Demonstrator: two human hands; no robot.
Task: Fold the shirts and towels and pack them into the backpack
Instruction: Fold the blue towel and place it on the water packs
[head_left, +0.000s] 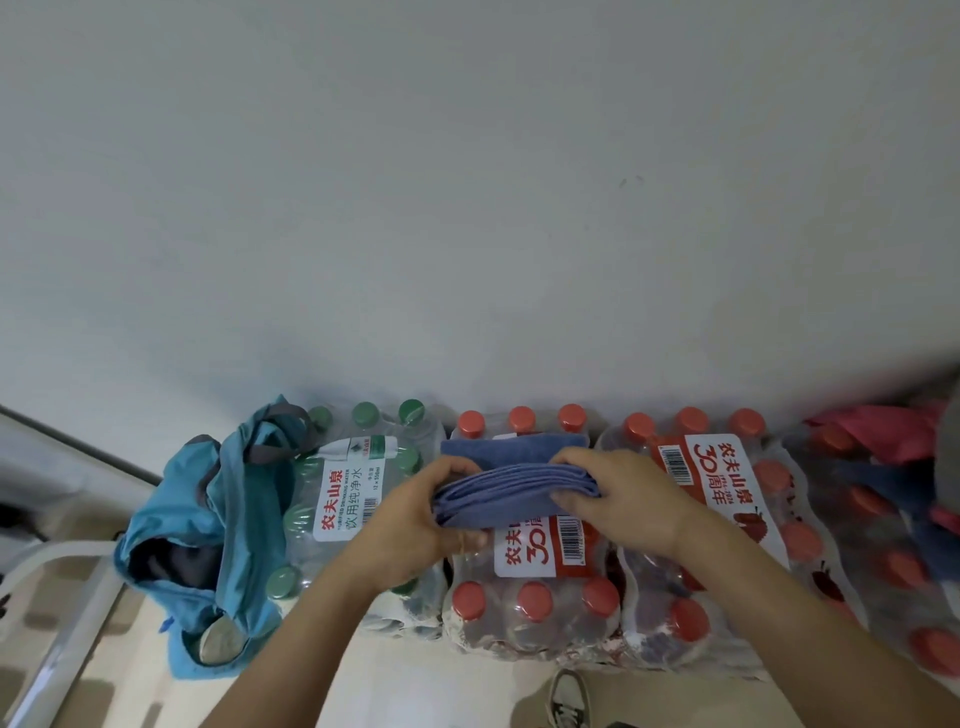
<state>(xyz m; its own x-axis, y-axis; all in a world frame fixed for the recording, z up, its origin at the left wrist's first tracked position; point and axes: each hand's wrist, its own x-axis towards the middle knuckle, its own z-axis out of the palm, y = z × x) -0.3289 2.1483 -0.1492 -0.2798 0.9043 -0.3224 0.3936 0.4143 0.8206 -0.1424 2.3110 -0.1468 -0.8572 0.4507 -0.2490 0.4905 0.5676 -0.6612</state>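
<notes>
Left hand (415, 514): fingers curled round the left end of the folded blue towel (514, 493).
Right hand (618, 493): fingers pinching the towel's right end.
Towel: between both sets of fingers, over the bottle packs (535, 597).
Backpack (208, 519): well left of the left fingers, mouth sagging.
Risk: if either grip loosens, the layers may slide apart; the limp mouth could snag the bundle.
Hidden: the backpack's inside is dark; the red clothes (878, 426) beyond the right fingers are blurred and cut off.
</notes>
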